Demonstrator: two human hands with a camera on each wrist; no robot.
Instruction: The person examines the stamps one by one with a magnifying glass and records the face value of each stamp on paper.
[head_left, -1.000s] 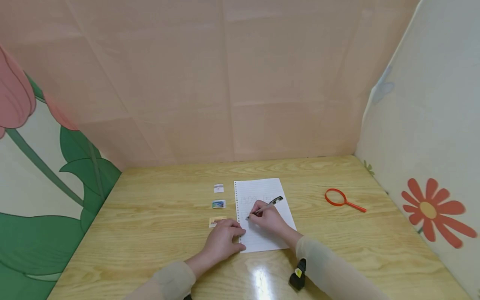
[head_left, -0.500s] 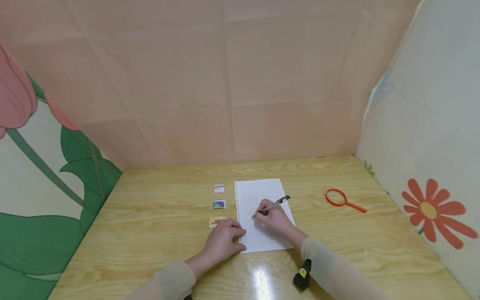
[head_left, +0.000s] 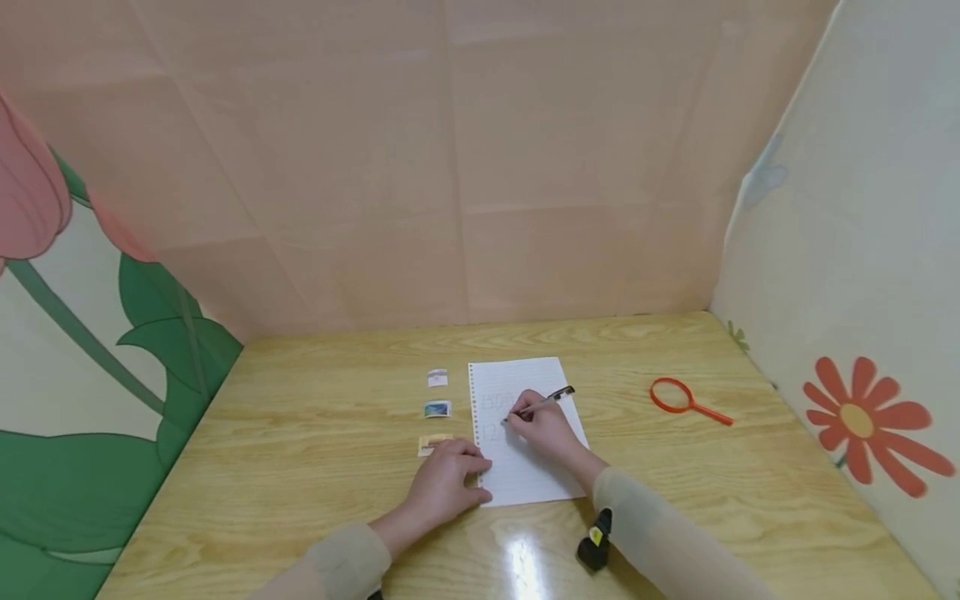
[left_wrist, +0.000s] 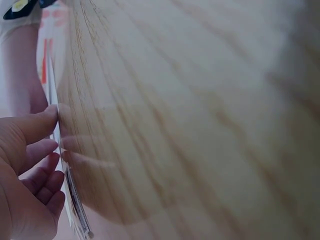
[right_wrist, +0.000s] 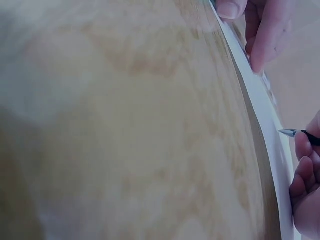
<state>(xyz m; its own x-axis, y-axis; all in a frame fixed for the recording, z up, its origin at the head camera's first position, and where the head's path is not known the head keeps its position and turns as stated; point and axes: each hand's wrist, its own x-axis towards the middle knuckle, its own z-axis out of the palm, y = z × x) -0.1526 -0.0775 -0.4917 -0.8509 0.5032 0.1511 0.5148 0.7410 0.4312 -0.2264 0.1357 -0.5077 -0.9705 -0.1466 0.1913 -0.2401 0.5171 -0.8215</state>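
My right hand (head_left: 549,435) pinches a pen (head_left: 561,392), its tip low over or on a sheet of lined paper (head_left: 532,487) with punched holes along its left side. Faint handwriting in two rows shows on the sheet; the lower row seems to begin with "12". In the right wrist view the metal tip of the pen (right_wrist: 288,132) meets the paper. My left hand (head_left: 444,479) rests at the lower left edge of the sheet, thumb and fingertips on it, fingers relaxed. Partly behind this hand lies a small yellowish printed piece, perhaps a stamp (head_left: 426,446).
Two more small stamp-like pieces, a blue-green one (head_left: 437,409) and a pale one (head_left: 437,377), lie in a column left of the sheet. To its right is a red magnifying glass (head_left: 711,413). Walls stand behind and at both sides of the wooden table (head_left: 315,433).
My right hand moved right with the pen, then slightly up and back left. A second character now shows in the lower row. My left hand has stayed in place.
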